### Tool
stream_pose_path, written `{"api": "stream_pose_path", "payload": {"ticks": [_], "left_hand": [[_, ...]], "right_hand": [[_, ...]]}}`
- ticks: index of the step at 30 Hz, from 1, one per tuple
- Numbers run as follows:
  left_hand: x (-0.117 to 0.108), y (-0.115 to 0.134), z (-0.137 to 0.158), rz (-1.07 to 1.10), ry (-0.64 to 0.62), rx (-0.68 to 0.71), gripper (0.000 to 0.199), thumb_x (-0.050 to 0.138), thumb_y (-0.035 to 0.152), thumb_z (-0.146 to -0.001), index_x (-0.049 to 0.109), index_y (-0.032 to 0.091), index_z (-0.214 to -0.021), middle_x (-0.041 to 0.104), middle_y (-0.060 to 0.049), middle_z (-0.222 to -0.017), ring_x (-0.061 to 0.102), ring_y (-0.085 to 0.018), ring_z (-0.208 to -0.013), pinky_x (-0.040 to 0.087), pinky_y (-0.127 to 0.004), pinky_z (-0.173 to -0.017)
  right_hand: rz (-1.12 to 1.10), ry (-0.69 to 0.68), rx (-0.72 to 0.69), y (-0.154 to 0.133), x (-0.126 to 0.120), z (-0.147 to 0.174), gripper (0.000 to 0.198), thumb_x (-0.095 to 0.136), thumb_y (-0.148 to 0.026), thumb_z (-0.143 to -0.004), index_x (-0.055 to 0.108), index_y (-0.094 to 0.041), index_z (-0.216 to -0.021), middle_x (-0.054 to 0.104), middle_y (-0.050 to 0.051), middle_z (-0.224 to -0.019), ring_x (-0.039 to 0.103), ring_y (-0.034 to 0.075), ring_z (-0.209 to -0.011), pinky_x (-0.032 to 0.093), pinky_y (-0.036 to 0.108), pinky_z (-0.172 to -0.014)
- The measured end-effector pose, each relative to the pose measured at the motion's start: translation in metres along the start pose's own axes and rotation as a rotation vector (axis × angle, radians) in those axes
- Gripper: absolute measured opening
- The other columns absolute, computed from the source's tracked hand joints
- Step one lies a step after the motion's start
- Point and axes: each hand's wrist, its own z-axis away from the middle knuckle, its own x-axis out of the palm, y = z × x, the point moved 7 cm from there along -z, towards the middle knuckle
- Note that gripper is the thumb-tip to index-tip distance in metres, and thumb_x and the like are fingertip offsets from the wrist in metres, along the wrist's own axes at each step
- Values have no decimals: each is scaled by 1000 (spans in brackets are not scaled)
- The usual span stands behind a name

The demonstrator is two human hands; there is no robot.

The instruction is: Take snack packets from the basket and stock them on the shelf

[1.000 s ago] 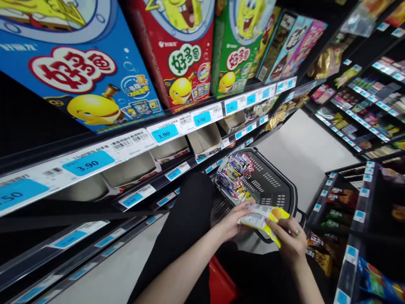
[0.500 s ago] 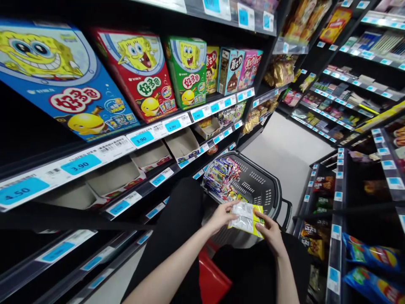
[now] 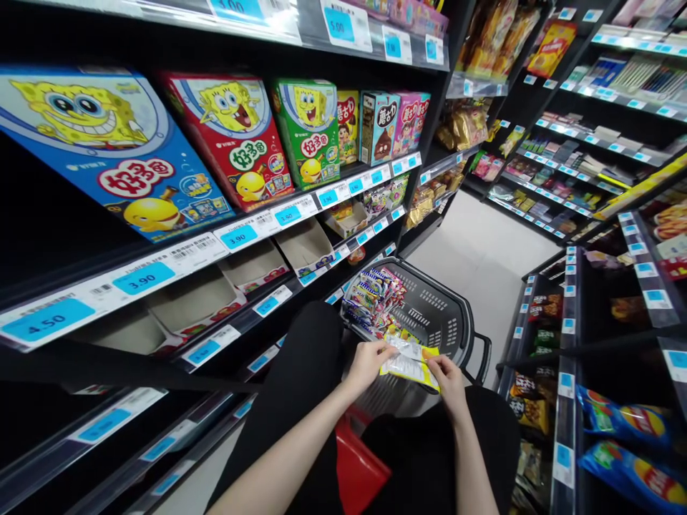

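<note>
Both of my hands grip a yellow and white snack packet (image 3: pixel 411 361) low in the middle of the view. My left hand (image 3: pixel 368 363) pinches its left edge and my right hand (image 3: pixel 449 380) pinches its right edge. The packet hovers over the near rim of a black shopping basket (image 3: pixel 454 325) that stands on the floor. Several colourful snack packets (image 3: pixel 376 297) lie piled in the basket's left half.
Black shelves run along the left, with cartoon snack boxes (image 3: pixel 233 139) above blue price tags (image 3: pixel 239 236) and open cardboard trays (image 3: pixel 308 243) below. More shelves with packets (image 3: pixel 622 422) stand at the right. A pale floor aisle (image 3: pixel 483 257) runs ahead. A red object (image 3: pixel 357 468) lies by my legs.
The view has pulled back and tilted up, showing more of the shelves. My hands have kept hold of the packet and shifted it slightly left, toward the basket's near rim.
</note>
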Motion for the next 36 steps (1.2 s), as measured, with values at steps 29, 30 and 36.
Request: {"api": "stream_pose_path", "payload": {"ticks": [29,30,36], "left_hand": [[35,-18,1,990,-306,-414,30,65,15,-55,65,8,-84,67,-9,-74,62,-15,-66,48,-27,-65],[35,-16,2,996,-335,-406,31,65,13,-54,65,8,-85,67,-9,-76,63,-17,-70,48,-29,-69],[33,-26,2,635,-287,-387,17,63,26,-63,59,10,-69,65,-7,-65,64,-19,-61,50,-31,-54]], "right_hand": [[-733,-51,177,4,-6,3,20,60,-30,-60,67,-18,-75,66,7,-95,60,24,-87,45,35,-74],[-765,-68,185,4,-7,4,23,61,-30,-59,67,-18,-78,66,7,-95,60,24,-89,45,35,-77],[-563,10,368,22,-3,5,27,72,-35,-56,63,-16,-73,67,4,-63,62,16,-56,47,24,-49]]}}
